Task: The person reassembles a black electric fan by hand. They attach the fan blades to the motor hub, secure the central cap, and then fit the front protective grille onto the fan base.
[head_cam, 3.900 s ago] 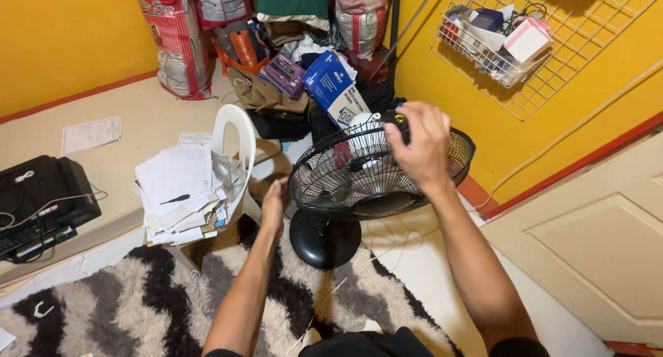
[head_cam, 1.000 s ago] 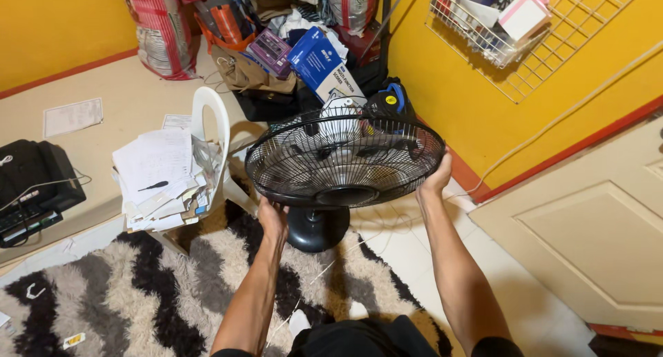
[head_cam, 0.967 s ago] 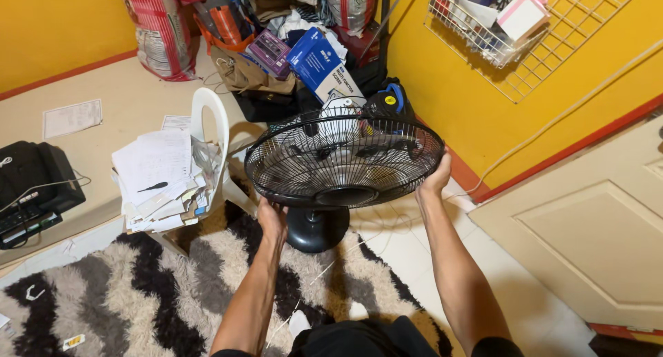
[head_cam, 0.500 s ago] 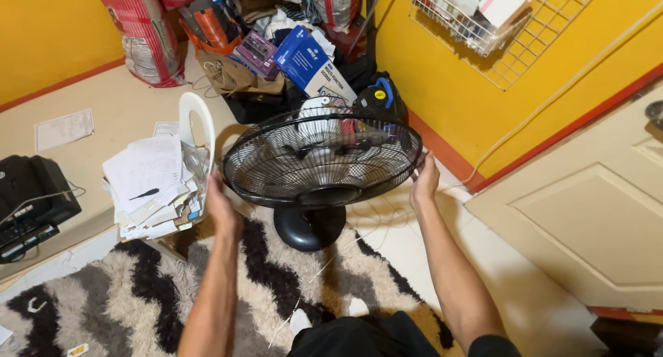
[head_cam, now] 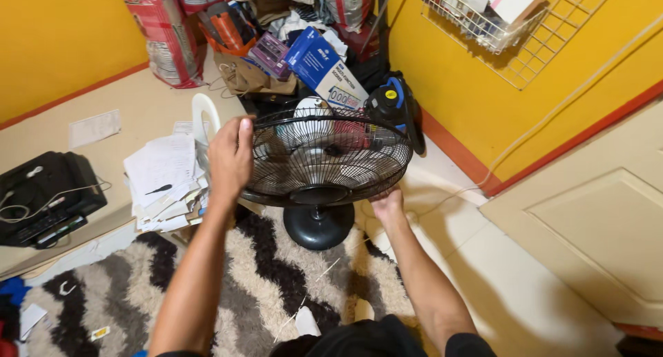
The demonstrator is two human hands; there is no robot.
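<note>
Fan grille [head_cam: 324, 160]: black, on its round base [head_cam: 319, 226], at rug's [head_cam: 228, 288] 1 o'clock edge.
Left hand [head_cam: 231, 158]: fingers wrapped on rim at 9 o'clock.
Right hand [head_cam: 387, 204]: fingers curled under rim at 5 o'clock.
Paper stack [head_cam: 164, 181]: at 9 o'clock from fan.

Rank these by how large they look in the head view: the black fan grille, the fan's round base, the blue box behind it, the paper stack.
1. black fan grille
2. paper stack and blue box: they look close in size, and the box lies farther away, so I leave them unranked
3. round base
</note>
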